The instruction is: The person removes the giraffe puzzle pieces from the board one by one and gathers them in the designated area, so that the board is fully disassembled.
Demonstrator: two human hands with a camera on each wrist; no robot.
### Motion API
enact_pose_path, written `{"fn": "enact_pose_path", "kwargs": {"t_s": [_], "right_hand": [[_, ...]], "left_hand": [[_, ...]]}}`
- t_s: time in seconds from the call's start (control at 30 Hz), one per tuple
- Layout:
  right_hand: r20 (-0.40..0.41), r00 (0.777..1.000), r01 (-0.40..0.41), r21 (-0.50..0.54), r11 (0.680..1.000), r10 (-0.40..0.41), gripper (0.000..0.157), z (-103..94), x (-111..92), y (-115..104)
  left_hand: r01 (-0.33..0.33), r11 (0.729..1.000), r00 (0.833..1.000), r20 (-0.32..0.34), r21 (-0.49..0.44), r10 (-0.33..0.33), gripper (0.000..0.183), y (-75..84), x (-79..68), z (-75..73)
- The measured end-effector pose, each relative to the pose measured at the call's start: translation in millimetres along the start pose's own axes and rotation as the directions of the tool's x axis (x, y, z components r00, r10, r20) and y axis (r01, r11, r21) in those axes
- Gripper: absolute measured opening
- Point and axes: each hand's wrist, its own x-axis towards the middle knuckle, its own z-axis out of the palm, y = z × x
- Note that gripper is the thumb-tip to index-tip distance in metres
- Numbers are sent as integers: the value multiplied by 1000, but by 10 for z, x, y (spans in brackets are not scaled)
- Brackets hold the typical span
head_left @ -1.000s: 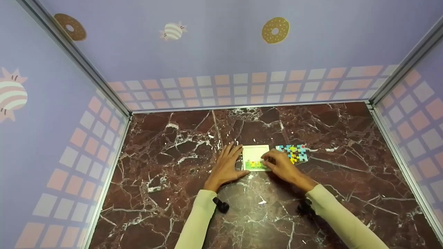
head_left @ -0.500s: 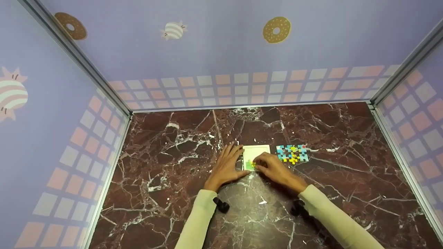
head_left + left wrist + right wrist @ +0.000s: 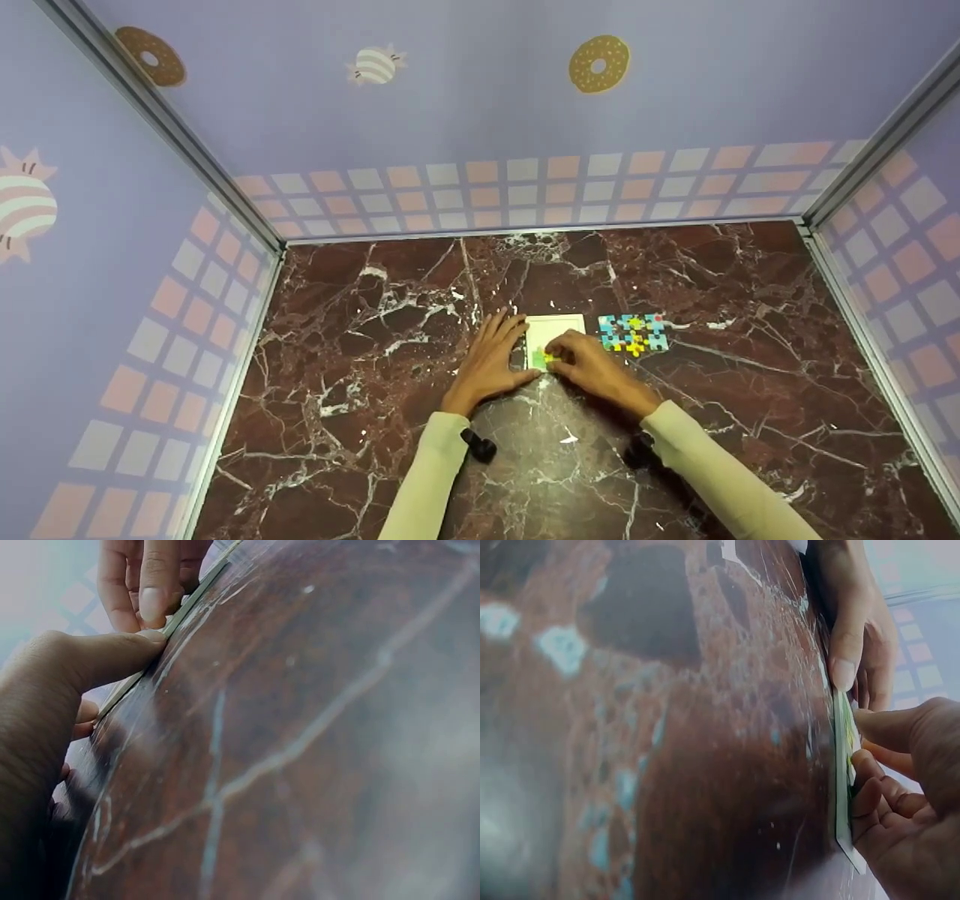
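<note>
A small pale puzzle tray [image 3: 555,325] lies on the marbled table, with green and yellow jigsaw pieces [image 3: 539,358] along its near edge. My left hand [image 3: 487,364] rests beside it, fingers spread along the left rim and thumb at the near left corner. The left wrist view shows that thumb [image 3: 124,656] against the tray's edge. Over the tray's near right part, my right hand [image 3: 592,367] has its thumb and curled fingertips at a yellow puzzle piece [image 3: 549,358]. My right fingers [image 3: 874,772] hide much of the pieces there.
Several loose blue and yellow jigsaw pieces [image 3: 634,334] lie grouped just right of the tray. Lilac panels with printed sweets [image 3: 375,66] enclose the table [image 3: 375,330] at the back and both sides. Black wrist camera mounts [image 3: 480,448] sit near the cuffs.
My right hand has moved left along the tray's near row, from its right end toward the middle, then shifted only slightly. The loose pieces show more fully. My left hand stays put.
</note>
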Motion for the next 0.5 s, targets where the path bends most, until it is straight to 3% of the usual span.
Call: {"fn": "enact_pose_path", "kwargs": {"t_s": [0.5], "right_hand": [[-10,999,-40,-69,997,40,26,49,9,-14]], "left_hand": [[-21,1000,1000,-10,4,21,97,-5,-12,-1]]}}
